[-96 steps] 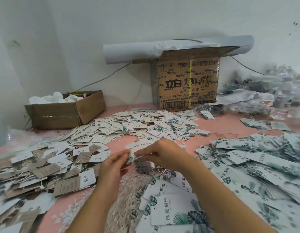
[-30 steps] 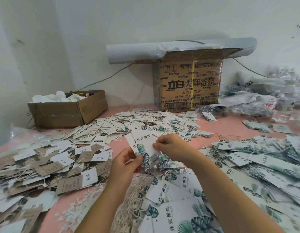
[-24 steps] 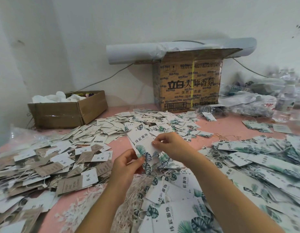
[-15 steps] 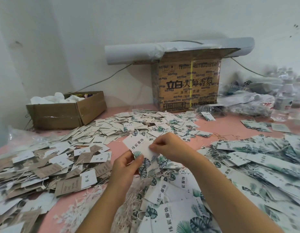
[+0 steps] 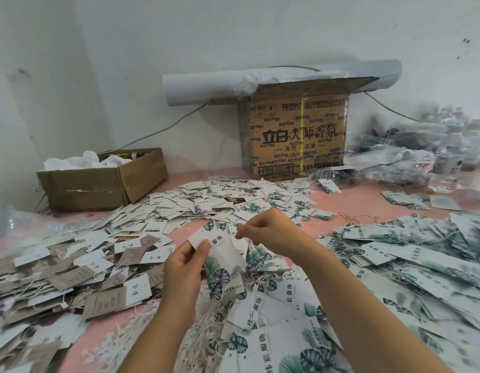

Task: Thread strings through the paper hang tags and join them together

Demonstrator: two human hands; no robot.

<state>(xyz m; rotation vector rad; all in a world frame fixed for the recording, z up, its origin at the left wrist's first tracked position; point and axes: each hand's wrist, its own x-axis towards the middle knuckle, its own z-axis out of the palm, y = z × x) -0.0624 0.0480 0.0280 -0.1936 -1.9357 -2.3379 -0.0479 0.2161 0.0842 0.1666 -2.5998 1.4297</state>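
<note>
Pinching entry: left hand (image 5: pixel 183 267), thumb and curled fingers closed on the upper left corner of a leaf-print hang tag (image 5: pixel 222 258), which is held tilted above the pink table (image 5: pixel 368 200). Right hand (image 5: pixel 272 232): fingertips (image 5: pixel 238 235) pressed together just beside the tag's upper right edge (whatever they pinch is too fine to make out). Loose white strings (image 5: pixel 206 319) lie partly hidden under the wrists. Tag heaps (image 5: pixel 422 251) crowd both sides, and bare tabletop shows only toward the printed carton (image 5: pixel 295 135).

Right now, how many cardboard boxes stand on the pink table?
2. A low open box sits at the back left; a tall printed box stands at the back centre. The blurred clutter at the right may hide more.
</note>
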